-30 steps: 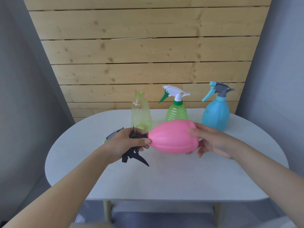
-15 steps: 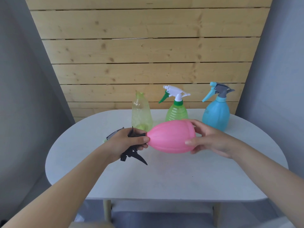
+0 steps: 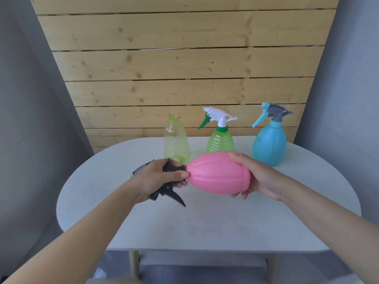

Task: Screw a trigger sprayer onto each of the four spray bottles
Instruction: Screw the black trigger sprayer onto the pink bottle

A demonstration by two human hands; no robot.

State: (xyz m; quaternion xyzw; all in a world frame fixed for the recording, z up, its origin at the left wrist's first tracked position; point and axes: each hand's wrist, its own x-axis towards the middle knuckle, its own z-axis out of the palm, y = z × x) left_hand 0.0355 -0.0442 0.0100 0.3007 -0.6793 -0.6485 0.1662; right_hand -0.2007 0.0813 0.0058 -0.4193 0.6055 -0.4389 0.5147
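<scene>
A pink bottle [image 3: 217, 174] lies sideways in the air above the table, neck pointing left. My right hand [image 3: 253, 177] grips its base end. At the neck, my left hand [image 3: 158, 179] is closed around a black trigger sprayer [image 3: 170, 193], whose lever sticks out below my fingers. The neck joint is hidden by my fingers. Behind stand a clear yellow-green bottle [image 3: 176, 143] with no sprayer, a green bottle [image 3: 221, 141] with a white sprayer, and a blue bottle [image 3: 269, 143] with a grey and blue sprayer.
A grey sprayer part [image 3: 140, 170] lies on the white oval table [image 3: 205, 226] just behind my left hand, mostly hidden. A wooden plank wall rises behind the table. Grey walls close in on both sides.
My right hand has shifted its grip around the pink bottle's base, fingers moving from the front to the top and rear. The left hand stays on the black sprayer.
</scene>
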